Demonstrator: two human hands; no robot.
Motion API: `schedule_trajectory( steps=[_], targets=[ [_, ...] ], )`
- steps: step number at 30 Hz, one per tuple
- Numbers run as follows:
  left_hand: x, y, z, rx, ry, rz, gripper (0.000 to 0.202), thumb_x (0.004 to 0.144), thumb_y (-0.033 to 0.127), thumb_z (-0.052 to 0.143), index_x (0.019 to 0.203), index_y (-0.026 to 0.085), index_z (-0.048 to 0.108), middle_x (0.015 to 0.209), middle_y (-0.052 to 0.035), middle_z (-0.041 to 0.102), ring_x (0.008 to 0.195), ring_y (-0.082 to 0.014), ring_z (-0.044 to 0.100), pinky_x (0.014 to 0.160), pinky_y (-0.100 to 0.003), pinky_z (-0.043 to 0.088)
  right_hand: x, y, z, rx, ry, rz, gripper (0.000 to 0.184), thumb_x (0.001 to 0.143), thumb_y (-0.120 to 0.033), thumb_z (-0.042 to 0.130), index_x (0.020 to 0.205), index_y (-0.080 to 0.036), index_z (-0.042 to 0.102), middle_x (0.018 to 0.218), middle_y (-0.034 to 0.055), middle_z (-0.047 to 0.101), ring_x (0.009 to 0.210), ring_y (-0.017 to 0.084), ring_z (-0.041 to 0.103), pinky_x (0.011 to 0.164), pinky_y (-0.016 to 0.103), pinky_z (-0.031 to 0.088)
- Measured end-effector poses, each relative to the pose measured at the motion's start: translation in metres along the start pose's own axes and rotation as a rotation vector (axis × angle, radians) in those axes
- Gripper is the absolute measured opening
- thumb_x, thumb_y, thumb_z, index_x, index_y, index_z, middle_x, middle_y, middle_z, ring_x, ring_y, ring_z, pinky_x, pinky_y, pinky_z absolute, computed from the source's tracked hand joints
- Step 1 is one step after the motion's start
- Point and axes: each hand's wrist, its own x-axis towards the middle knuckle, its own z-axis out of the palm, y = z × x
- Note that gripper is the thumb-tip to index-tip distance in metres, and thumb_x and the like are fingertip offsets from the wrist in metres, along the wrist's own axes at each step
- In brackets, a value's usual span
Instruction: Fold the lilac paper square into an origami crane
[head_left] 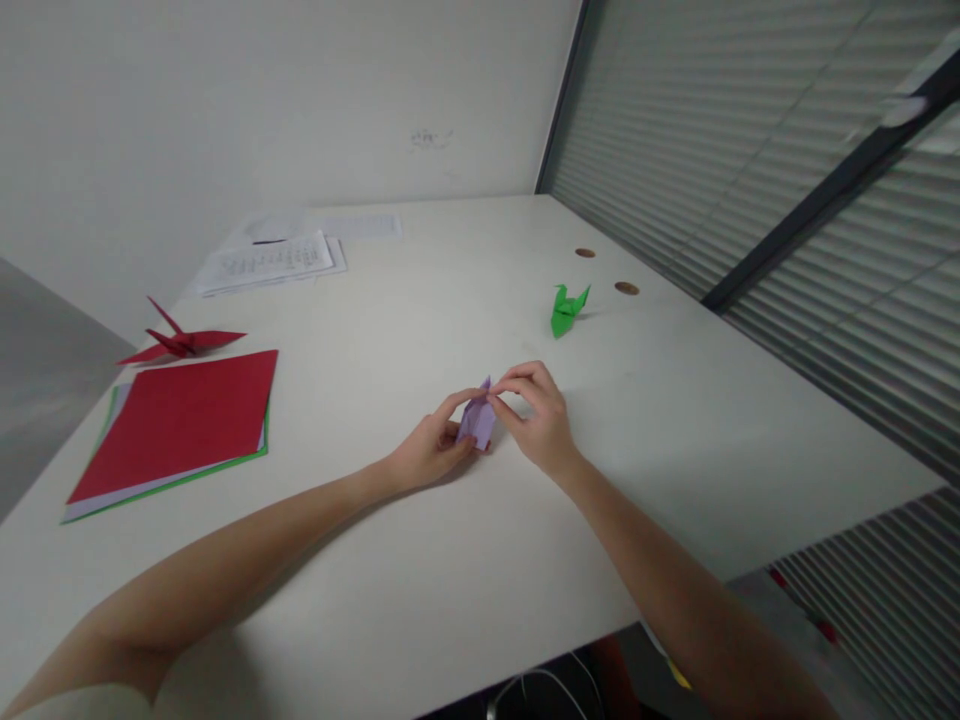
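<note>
A small folded piece of purple origami paper is held between both hands, just above the white table. My left hand grips it from the left, thumb on its lower face and index finger along its upper edge. The other fingers are partly hidden behind the paper. With thumb and index finger, my right hand pinches the paper near its upper right edge. A narrow purple point sticks up between the fingertips of both hands.
A green paper crane stands beyond my right hand. On the left, a red paper crane sits behind a stack of red, purple and green paper sheets. Written papers lie farther back. Blinds border the white table on the right.
</note>
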Motion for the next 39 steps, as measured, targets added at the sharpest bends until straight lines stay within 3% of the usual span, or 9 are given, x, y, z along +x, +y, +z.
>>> schedule_trajectory(
  steps=[4, 10, 14, 17, 21, 25, 31, 35, 39],
  targets=[
    [0.001, -0.002, -0.001, -0.012, 0.008, 0.021, 0.060, 0.087, 0.027, 0.059, 0.140, 0.020, 0.030, 0.088, -0.0090, 0.073, 0.075, -0.0152, 0.069, 0.071, -0.026, 0.052, 0.002, -0.002, -0.002, 0.037, -0.035, -0.041, 0.009, 0.090, -0.023, 0.058, 0.082, -0.023, 0.063, 0.082, 0.0042, 0.065, 0.082, 0.020, 0.059, 0.079, 0.038, 0.048],
    [0.001, -0.003, 0.000, -0.079, -0.003, -0.029, 0.062, 0.087, 0.031, 0.062, 0.138, 0.021, 0.028, 0.086, -0.0077, 0.073, 0.081, -0.0174, 0.072, 0.072, -0.027, 0.053, 0.002, 0.001, -0.002, 0.064, -0.058, 0.012, 0.010, 0.092, -0.028, 0.056, 0.084, -0.023, 0.061, 0.080, 0.0036, 0.066, 0.080, 0.020, 0.058, 0.074, 0.036, 0.047],
    [0.003, -0.005, -0.001, -0.049, -0.025, -0.026, 0.051, 0.084, 0.030, 0.064, 0.129, 0.019, 0.042, 0.089, -0.0088, 0.073, 0.082, -0.0186, 0.071, 0.072, -0.028, 0.054, 0.000, 0.001, -0.004, 0.069, -0.095, -0.008, 0.010, 0.092, -0.027, 0.055, 0.085, -0.023, 0.059, 0.079, 0.0030, 0.064, 0.078, 0.019, 0.056, 0.072, 0.034, 0.046],
    [0.004, -0.004, -0.002, 0.031, -0.044, -0.009, 0.034, 0.081, 0.030, 0.066, 0.110, 0.014, 0.060, 0.088, -0.0072, 0.071, 0.080, -0.0186, 0.069, 0.072, -0.027, 0.054, -0.001, -0.001, -0.005, 0.103, -0.101, -0.022, 0.009, 0.092, -0.026, 0.056, 0.084, -0.023, 0.060, 0.078, 0.0026, 0.064, 0.077, 0.018, 0.056, 0.070, 0.033, 0.046],
    [0.004, -0.002, -0.004, 0.101, 0.005, 0.009, 0.024, 0.081, 0.032, 0.065, 0.090, 0.010, 0.069, 0.080, -0.0045, 0.069, 0.073, -0.0162, 0.064, 0.071, -0.026, 0.052, -0.003, -0.003, -0.003, 0.176, -0.140, 0.102, 0.012, 0.087, -0.035, 0.063, 0.091, -0.023, 0.062, 0.081, 0.0025, 0.065, 0.075, 0.017, 0.058, 0.069, 0.033, 0.046],
    [0.005, -0.007, -0.005, 0.050, 0.084, 0.015, 0.030, 0.080, 0.037, 0.068, 0.092, 0.010, 0.072, 0.081, -0.0047, 0.070, 0.073, -0.0156, 0.063, 0.071, -0.025, 0.052, -0.002, 0.001, -0.002, 0.180, -0.245, 0.214, 0.032, 0.076, -0.039, 0.076, 0.101, -0.024, 0.064, 0.085, 0.0021, 0.068, 0.076, 0.017, 0.060, 0.072, 0.032, 0.046],
    [0.011, -0.013, -0.011, -0.078, 0.096, -0.024, 0.038, 0.075, 0.042, 0.073, 0.095, 0.009, 0.075, 0.083, -0.0069, 0.073, 0.071, -0.0153, 0.065, 0.072, -0.026, 0.054, 0.000, 0.004, -0.001, 0.169, -0.329, 0.050, 0.004, 0.084, -0.024, 0.068, 0.080, -0.023, 0.066, 0.076, 0.0017, 0.065, 0.078, 0.018, 0.055, 0.073, 0.033, 0.045],
    [0.012, -0.013, -0.013, -0.107, 0.075, -0.080, 0.049, 0.073, 0.040, 0.077, 0.110, 0.009, 0.072, 0.079, -0.0073, 0.073, 0.068, -0.0153, 0.066, 0.071, -0.028, 0.055, -0.001, -0.002, -0.001, 0.150, -0.347, -0.029, 0.003, 0.086, -0.024, 0.066, 0.083, -0.023, 0.067, 0.079, 0.0027, 0.065, 0.081, 0.019, 0.055, 0.076, 0.034, 0.045],
    [0.011, -0.012, -0.010, -0.116, 0.060, -0.050, 0.043, 0.073, 0.042, 0.077, 0.100, 0.009, 0.074, 0.082, -0.0068, 0.073, 0.071, -0.0150, 0.066, 0.071, -0.026, 0.055, -0.003, -0.001, 0.003, 0.076, -0.367, 0.024, 0.018, 0.086, -0.033, 0.067, 0.074, -0.020, 0.064, 0.075, 0.0033, 0.063, 0.077, 0.019, 0.053, 0.074, 0.035, 0.044]
  ],
)
